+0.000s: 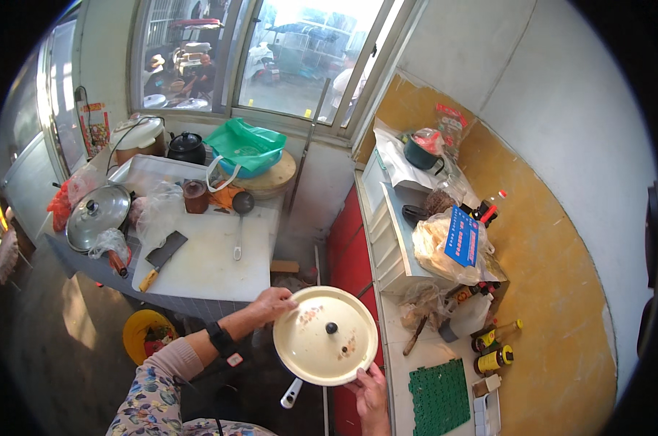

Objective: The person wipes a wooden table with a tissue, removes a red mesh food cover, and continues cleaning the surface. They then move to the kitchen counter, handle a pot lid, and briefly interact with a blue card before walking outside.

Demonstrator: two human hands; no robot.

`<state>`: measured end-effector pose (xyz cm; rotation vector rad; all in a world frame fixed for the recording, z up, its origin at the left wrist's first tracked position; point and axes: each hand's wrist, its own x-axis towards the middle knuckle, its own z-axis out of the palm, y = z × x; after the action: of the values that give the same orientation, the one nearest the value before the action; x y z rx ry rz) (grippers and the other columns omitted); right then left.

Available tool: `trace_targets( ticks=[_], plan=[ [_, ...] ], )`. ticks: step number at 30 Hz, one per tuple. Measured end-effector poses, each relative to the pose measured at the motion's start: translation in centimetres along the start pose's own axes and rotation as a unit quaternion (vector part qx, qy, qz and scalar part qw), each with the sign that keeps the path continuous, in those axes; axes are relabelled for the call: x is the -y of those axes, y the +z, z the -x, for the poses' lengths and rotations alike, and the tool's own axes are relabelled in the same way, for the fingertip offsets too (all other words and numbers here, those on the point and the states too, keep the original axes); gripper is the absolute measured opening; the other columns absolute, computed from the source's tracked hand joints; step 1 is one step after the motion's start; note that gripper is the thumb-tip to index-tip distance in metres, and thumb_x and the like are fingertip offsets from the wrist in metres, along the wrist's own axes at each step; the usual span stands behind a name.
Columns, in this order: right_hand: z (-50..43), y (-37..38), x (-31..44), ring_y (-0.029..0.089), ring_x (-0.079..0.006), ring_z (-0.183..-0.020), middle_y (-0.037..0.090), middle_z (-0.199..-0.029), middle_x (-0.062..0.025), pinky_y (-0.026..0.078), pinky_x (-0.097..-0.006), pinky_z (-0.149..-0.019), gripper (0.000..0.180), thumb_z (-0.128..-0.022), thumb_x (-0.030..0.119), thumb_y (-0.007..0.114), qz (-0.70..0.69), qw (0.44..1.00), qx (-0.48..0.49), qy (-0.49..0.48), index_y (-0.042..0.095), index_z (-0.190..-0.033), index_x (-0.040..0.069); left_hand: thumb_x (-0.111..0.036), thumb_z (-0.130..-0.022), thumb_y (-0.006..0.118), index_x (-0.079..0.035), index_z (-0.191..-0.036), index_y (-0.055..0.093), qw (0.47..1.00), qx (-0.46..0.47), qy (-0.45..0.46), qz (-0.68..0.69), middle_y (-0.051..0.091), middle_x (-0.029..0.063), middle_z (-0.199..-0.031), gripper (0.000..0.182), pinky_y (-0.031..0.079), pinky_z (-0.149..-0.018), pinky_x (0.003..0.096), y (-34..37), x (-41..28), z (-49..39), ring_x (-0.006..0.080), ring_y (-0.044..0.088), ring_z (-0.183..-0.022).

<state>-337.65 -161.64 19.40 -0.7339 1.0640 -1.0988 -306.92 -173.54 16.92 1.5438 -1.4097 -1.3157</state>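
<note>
Both hands hold a lidded pan between them, in mid-air in front of the body. Its cream enamel lid (312,349) has a black knob and worn floral marks. A light handle with a hole (292,393) sticks out at the pan's lower left. My left hand (274,303) grips the upper left rim, its fingers partly hidden beneath. At the lower right rim, my right hand (369,384) has its fingertips on the edge. Beyond the pan lies a white cutting board (214,256) bearing a cleaver (166,248) and a black ladle (243,203).
A lidded metal wok (97,218) stands at the table's left, near a black pot (187,147). On the right counter are a green plastic mat (440,397), sauce bottles (494,360) and bagged food (438,242). A yellow bin (144,332) sits on the floor.
</note>
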Motion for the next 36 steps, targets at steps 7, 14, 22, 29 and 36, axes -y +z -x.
trace_targets(
  ticks=[7,14,22,29,36],
  plan=[
    [2.8,-5.7,-1.3,0.070,-0.0245,-0.103,0.066,-0.123,-0.0150,0.062,-0.0381,-0.083,0.046,-0.094,0.004,0.056,-0.010,0.999,-0.040,0.007,0.047,-0.139,-0.001,-0.034,-0.088,0.066,0.002,-0.099,0.070,0.998,0.036,0.036,-0.049,0.069,0.0167,-0.082,0.037,0.051,-0.065,0.0408,5.4,-1.1,-0.2,0.0251,0.068,-0.074],
    [3.6,-6.1,-0.5,0.067,-0.0259,-0.110,0.062,-0.129,-0.0159,0.060,-0.0393,-0.089,0.053,-0.093,0.003,0.055,-0.048,0.996,-0.038,-0.062,0.043,-0.144,-0.002,-0.029,-0.091,0.066,-0.002,-0.098,0.069,0.997,0.054,0.062,-0.006,0.067,0.0083,-0.081,0.028,0.050,-0.064,0.0353,6.8,-1.8,-0.8,0.0169,0.062,-0.072],
    [6.6,-8.8,-1.1,0.066,-0.0140,-0.103,0.065,-0.123,-0.0069,0.057,-0.0309,-0.085,0.055,-0.095,0.017,0.060,-0.064,0.992,-0.106,-0.040,0.045,-0.145,0.002,-0.021,-0.094,0.059,-0.002,-0.102,0.066,0.977,0.192,0.046,0.080,0.060,-0.0031,-0.080,0.022,0.038,-0.058,0.0217,9.2,-6.3,-0.2,0.0048,0.050,-0.067],
    [13.9,-12.9,-0.4,0.068,-0.0113,-0.092,0.068,-0.114,-0.0037,0.058,-0.0303,-0.080,0.044,-0.097,0.019,0.058,-0.088,0.969,-0.218,-0.070,0.054,-0.138,0.005,-0.030,-0.097,0.060,-0.001,-0.112,0.063,0.950,0.304,0.053,0.045,0.064,0.0015,-0.090,0.033,0.047,-0.066,0.0213,17.7,-10.7,2.2,0.0071,0.060,-0.078],
    [23.8,-21.1,-0.4,0.066,-0.0176,-0.105,0.066,-0.122,-0.0089,0.056,-0.0345,-0.089,0.046,-0.095,0.011,0.057,-0.122,0.934,-0.320,-0.107,0.052,-0.139,0.001,-0.025,-0.096,0.060,-0.001,-0.113,0.065,0.920,0.378,0.056,0.085,0.064,-0.0001,-0.090,0.029,0.044,-0.063,0.0220,30.6,-11.2,5.7,0.0071,0.057,-0.074]
  ],
)
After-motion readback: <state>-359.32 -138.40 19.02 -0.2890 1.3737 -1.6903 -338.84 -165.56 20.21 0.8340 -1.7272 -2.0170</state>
